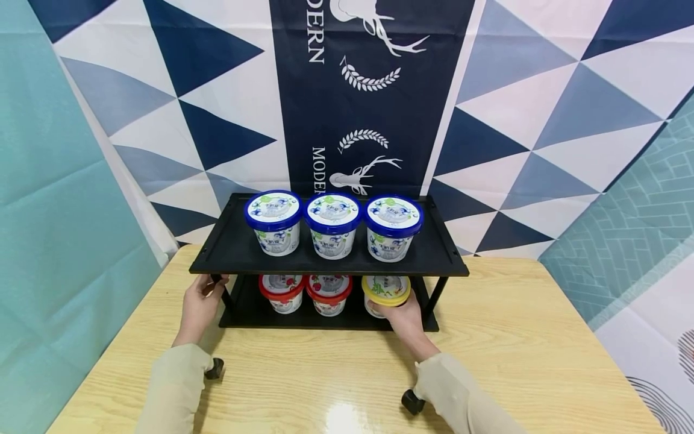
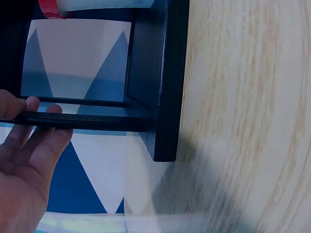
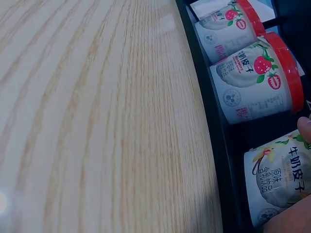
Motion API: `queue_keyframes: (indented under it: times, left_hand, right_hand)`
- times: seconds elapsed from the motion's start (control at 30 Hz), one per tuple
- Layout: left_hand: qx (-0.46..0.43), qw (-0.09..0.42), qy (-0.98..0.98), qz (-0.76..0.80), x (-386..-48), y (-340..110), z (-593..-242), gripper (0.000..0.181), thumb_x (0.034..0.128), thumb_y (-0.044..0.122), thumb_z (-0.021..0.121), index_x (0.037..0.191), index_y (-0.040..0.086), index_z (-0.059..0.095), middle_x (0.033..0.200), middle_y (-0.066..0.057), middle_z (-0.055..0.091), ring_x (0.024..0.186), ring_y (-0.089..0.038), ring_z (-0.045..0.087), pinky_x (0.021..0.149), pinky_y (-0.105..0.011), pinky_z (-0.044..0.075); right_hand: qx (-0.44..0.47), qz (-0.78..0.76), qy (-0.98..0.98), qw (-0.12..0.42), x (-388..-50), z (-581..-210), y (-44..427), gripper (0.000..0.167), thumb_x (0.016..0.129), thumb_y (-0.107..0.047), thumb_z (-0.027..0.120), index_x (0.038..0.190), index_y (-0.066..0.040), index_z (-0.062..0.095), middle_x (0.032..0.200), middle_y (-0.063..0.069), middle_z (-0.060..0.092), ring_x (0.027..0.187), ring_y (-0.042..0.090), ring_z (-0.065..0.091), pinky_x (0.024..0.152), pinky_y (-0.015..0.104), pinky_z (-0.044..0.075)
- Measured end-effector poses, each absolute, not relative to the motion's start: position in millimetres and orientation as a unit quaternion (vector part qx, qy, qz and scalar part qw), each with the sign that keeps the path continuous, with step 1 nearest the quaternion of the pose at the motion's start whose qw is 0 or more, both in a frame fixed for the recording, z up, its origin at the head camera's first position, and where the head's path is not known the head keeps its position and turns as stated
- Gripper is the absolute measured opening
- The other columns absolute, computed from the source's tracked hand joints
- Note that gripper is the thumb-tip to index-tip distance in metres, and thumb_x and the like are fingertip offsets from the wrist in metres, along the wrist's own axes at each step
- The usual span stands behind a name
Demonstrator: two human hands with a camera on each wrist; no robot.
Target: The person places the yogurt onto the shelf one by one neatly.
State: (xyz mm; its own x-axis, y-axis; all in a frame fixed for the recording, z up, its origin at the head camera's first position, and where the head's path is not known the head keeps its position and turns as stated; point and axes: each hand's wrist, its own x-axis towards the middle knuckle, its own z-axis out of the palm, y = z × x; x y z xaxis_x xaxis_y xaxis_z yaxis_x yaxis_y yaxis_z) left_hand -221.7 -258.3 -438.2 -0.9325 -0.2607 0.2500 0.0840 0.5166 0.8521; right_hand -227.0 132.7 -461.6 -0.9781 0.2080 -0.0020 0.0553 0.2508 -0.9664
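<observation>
A black two-tier rack (image 1: 347, 263) stands on the wooden table against the wall cloth. My left hand (image 1: 198, 304) grips its front left post (image 2: 82, 120), thumb on one side and fingers on the other. On the lower shelf, towards the right, my right hand (image 1: 403, 314) holds a yellow-lidded tub (image 1: 386, 289) by its side; in the right wrist view only part of this tub (image 3: 277, 179) and the hand show. Two red-lidded tubs, one at the left (image 1: 281, 292) and one in the middle (image 1: 328, 294), sit on the same shelf.
Three blue-lidded tubs, left (image 1: 273, 223), middle (image 1: 333, 226) and right (image 1: 393, 228), stand in a row on the upper shelf, which overhangs the lower one. The wooden table (image 1: 303, 380) stretches in front of the rack. Patterned cloth (image 1: 374, 108) hangs behind.
</observation>
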Motion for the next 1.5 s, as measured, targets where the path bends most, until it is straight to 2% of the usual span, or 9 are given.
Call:
queue_keyframes:
  times: [0.1, 0.27, 0.33, 0.5, 0.6, 0.7, 0.8, 1.03, 1.5]
  left_hand:
    - [0.051, 0.175, -0.854, -0.487, -220.8, -257.7, -437.6, 0.021, 0.0982, 0.013, 0.045, 0.115, 0.007, 0.056, 0.117, -0.017, 0.059, 0.09, 0.016, 0.047, 0.098, -0.041, 0.046]
    - [0.052, 0.173, -0.856, -0.484, -221.5, -257.7, -437.6, 0.022, 0.0984, 0.014, 0.044, 0.115, 0.008, 0.056, 0.118, -0.016, 0.059, 0.102, -0.008, 0.057, 0.098, -0.04, 0.046]
    - [0.052, 0.174, -0.856, -0.484, -222.2, -257.9, -437.7, 0.021, 0.0984, 0.015, 0.044, 0.115, 0.008, 0.056, 0.117, -0.015, 0.059, 0.101, -0.004, 0.056, 0.098, -0.039, 0.046]
    - [0.051, 0.177, -0.857, -0.481, -222.6, -257.9, -437.3, 0.021, 0.0982, 0.015, 0.045, 0.114, 0.008, 0.057, 0.116, -0.015, 0.06, 0.088, 0.019, 0.045, 0.096, -0.035, 0.047]
    - [0.052, 0.177, -0.858, -0.479, -222.7, -257.8, -437.3, 0.02, 0.0981, 0.015, 0.046, 0.113, 0.008, 0.057, 0.116, -0.015, 0.061, 0.087, 0.02, 0.045, 0.093, -0.025, 0.047]
    - [0.05, 0.18, -0.858, -0.479, -222.5, -257.7, -437.4, 0.02, 0.0978, 0.015, 0.046, 0.113, 0.008, 0.058, 0.116, -0.015, 0.061, 0.087, 0.021, 0.045, 0.087, -0.01, 0.043]
    - [0.046, 0.183, -0.855, -0.483, -222.5, -257.6, -437.4, 0.02, 0.0977, 0.014, 0.046, 0.112, 0.008, 0.058, 0.115, -0.015, 0.061, 0.086, 0.021, 0.046, 0.082, -0.002, 0.038]
    - [0.045, 0.184, -0.854, -0.485, -222.2, -257.4, -437.9, 0.02, 0.0976, 0.013, 0.046, 0.113, 0.007, 0.058, 0.115, -0.016, 0.06, 0.087, 0.021, 0.045, 0.081, 0.0, 0.037]
    - [0.05, 0.186, -0.854, -0.483, -221.7, -257.6, -438.1, 0.019, 0.097, 0.01, 0.047, 0.112, 0.007, 0.058, 0.115, -0.016, 0.061, 0.086, 0.02, 0.046, 0.083, -0.004, 0.038]
  right_hand:
    - [-0.085, 0.611, -0.785, 0.062, -227.2, -462.4, 131.9, 0.089, 0.066, -0.019, 0.085, 0.138, -0.009, 0.034, 0.13, 0.013, 0.049, 0.12, 0.027, 0.047, 0.102, 0.039, 0.039]
    - [-0.085, 0.615, -0.782, 0.066, -227.9, -463.6, 130.9, 0.088, 0.065, -0.018, 0.085, 0.137, -0.009, 0.035, 0.129, 0.013, 0.049, 0.119, 0.027, 0.048, 0.101, 0.038, 0.04]
    - [-0.084, 0.611, -0.784, 0.068, -228.1, -463.7, 130.5, 0.089, 0.065, -0.018, 0.085, 0.137, -0.008, 0.035, 0.129, 0.013, 0.049, 0.119, 0.027, 0.048, 0.102, 0.038, 0.039]
    - [-0.084, 0.61, -0.785, 0.071, -228.3, -463.9, 129.3, 0.088, 0.065, -0.017, 0.085, 0.137, -0.008, 0.035, 0.13, 0.013, 0.049, 0.12, 0.027, 0.048, 0.103, 0.038, 0.039]
    - [-0.084, 0.614, -0.781, 0.069, -228.4, -464.1, 128.5, 0.089, 0.066, -0.018, 0.085, 0.138, -0.009, 0.034, 0.131, 0.013, 0.048, 0.12, 0.027, 0.047, 0.103, 0.038, 0.038]
    - [-0.084, 0.616, -0.78, 0.067, -229.0, -464.7, 127.8, 0.09, 0.066, -0.018, 0.084, 0.139, -0.009, 0.033, 0.131, 0.012, 0.047, 0.121, 0.027, 0.047, 0.103, 0.038, 0.038]
    - [-0.085, 0.62, -0.777, 0.07, -229.4, -466.0, 127.6, 0.089, 0.066, -0.017, 0.084, 0.138, -0.009, 0.033, 0.131, 0.013, 0.048, 0.121, 0.027, 0.047, 0.103, 0.038, 0.038]
    - [-0.089, 0.619, -0.777, 0.067, -228.8, -467.5, 125.5, 0.089, 0.067, -0.019, 0.083, 0.139, -0.007, 0.032, 0.131, 0.015, 0.047, 0.121, 0.029, 0.046, 0.102, 0.041, 0.039]
    - [-0.097, 0.621, -0.775, 0.068, -229.7, -469.5, 119.4, 0.088, 0.067, -0.019, 0.084, 0.138, -0.006, 0.033, 0.131, 0.015, 0.047, 0.121, 0.029, 0.047, 0.104, 0.041, 0.039]
